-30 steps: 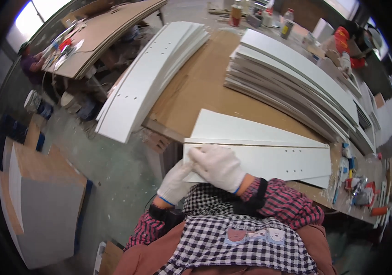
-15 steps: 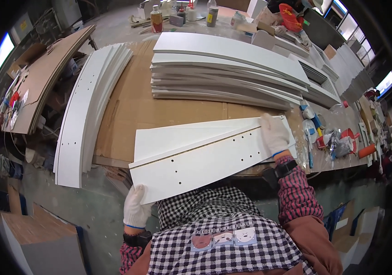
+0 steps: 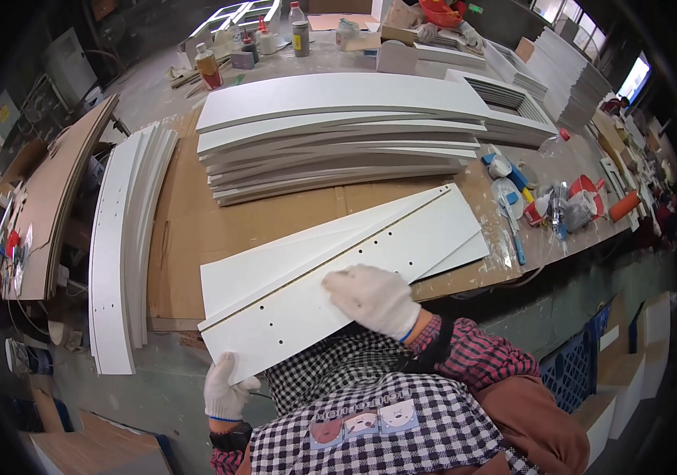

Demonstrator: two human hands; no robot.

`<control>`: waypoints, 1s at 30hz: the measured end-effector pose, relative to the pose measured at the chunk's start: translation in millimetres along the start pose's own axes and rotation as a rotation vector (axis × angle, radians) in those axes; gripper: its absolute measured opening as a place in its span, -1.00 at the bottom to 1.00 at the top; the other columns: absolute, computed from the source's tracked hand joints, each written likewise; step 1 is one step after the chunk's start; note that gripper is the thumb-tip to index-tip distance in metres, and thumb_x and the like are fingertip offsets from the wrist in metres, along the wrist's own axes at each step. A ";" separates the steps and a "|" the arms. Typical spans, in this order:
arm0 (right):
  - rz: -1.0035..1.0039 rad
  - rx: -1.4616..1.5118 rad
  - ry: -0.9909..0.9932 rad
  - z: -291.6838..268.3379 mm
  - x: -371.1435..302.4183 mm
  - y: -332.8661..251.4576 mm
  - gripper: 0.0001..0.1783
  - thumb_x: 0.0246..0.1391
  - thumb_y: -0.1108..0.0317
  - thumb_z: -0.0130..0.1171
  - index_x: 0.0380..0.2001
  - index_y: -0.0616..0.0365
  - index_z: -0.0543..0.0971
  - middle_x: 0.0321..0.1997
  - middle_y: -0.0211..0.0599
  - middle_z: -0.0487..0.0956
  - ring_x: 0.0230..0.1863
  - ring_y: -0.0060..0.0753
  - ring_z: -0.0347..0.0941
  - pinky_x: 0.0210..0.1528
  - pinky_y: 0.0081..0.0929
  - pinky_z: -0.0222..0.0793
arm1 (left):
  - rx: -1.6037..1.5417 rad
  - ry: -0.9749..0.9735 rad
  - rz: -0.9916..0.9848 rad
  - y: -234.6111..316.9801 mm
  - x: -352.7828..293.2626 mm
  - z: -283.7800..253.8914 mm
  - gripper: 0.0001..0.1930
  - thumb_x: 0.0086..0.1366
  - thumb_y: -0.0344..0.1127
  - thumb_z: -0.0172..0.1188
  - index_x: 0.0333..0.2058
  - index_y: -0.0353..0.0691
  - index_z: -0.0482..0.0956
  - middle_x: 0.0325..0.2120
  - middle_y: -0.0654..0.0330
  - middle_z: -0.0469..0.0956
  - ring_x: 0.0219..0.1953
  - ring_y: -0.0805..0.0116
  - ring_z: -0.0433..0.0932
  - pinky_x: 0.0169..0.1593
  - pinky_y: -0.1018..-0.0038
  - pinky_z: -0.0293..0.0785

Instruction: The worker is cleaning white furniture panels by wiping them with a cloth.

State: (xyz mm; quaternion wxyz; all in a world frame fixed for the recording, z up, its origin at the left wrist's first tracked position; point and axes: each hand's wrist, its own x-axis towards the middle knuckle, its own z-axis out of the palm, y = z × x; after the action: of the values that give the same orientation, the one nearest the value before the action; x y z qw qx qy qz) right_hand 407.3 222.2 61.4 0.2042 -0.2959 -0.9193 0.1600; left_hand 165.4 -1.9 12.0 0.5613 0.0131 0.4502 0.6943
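A long white board [image 3: 315,293] with drilled holes and a brown groove along one edge lies slanted in front of me. It rests across another white board [image 3: 232,273], which shows beyond and beneath it. My left hand [image 3: 226,389], in a white knit glove, grips the near left corner, thumb on top and fingers underneath. On the board's middle, close to its near edge, my gloved right hand [image 3: 372,301] lies palm down with fingers stretched out together. Whether anything is under that palm is hidden.
Beyond the boards stands a stack of white panels [image 3: 338,103]; drilled ones lean in a row at left [image 3: 113,253]. Bottles [image 3: 300,38] stand at the back. Tools and a red container [image 3: 588,190] lie right. Another person's gloved hands [image 3: 449,33] are at the far side.
My right hand has left the board's far right end and moved left and nearer, onto its middle. The left hand stays at the near left corner. The whole view has shifted.
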 end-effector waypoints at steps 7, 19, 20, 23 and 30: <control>0.646 -0.348 0.207 -74.7 -30.0 155.5 -0.69 0.20 0.06 -0.02 -0.19 -0.03 0.57 -0.34 -0.04 0.56 -0.21 0.11 0.48 -0.21 -0.04 0.38 | 0.009 0.057 0.019 -1.9 -0.2 0.8 -0.63 0.39 -0.30 0.01 0.08 -0.38 0.30 -0.14 -0.02 0.53 -0.24 0.10 0.64 -0.48 0.25 0.71; 0.304 -0.095 0.218 -39.1 -27.6 60.8 -0.81 0.18 0.15 0.03 -0.26 -0.05 0.54 -0.34 -0.10 0.56 -0.23 0.01 0.51 -0.23 -0.11 0.42 | 0.021 0.064 0.016 -1.0 1.9 0.0 -0.63 0.40 -0.30 0.00 0.08 -0.38 0.29 -0.12 -0.05 0.52 -0.23 0.05 0.64 -0.41 0.19 0.73; 0.296 -0.085 0.212 -39.5 -26.3 70.7 -0.81 0.18 0.15 0.03 -0.26 -0.05 0.54 -0.34 -0.10 0.56 -0.23 0.01 0.51 -0.23 -0.11 0.42 | 0.019 0.075 0.023 -0.7 -0.1 -2.1 -0.63 0.40 -0.30 0.00 0.08 -0.38 0.29 -0.12 -0.05 0.52 -0.23 0.05 0.64 -0.41 0.19 0.73; 0.650 -0.351 0.169 -75.9 -32.5 142.7 -0.66 0.23 0.06 -0.04 -0.18 0.02 0.59 -0.26 -0.01 0.58 -0.17 0.08 0.50 -0.14 -0.06 0.41 | 0.023 0.034 0.030 -1.4 -0.9 2.3 -0.62 0.41 -0.28 -0.02 0.10 -0.38 0.28 -0.09 -0.05 0.51 -0.22 0.04 0.64 -0.38 0.22 0.73; 0.517 -0.348 0.155 -34.8 6.7 109.9 -0.65 0.25 0.05 -0.16 -0.22 0.02 0.51 -0.29 0.01 0.57 -0.26 0.15 0.50 -0.25 0.04 0.39 | 0.104 0.044 0.032 -2.3 -0.1 11.0 -0.54 0.44 -0.17 -0.04 0.16 -0.37 0.24 -0.02 -0.06 0.48 -0.09 0.04 0.60 -0.32 0.18 0.71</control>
State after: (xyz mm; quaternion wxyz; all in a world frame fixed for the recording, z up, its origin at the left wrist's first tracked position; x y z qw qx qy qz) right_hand 471.3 317.4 47.8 0.1728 -0.5615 -0.8089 0.0240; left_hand 172.9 4.7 17.2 0.5389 0.0342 0.4976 0.6789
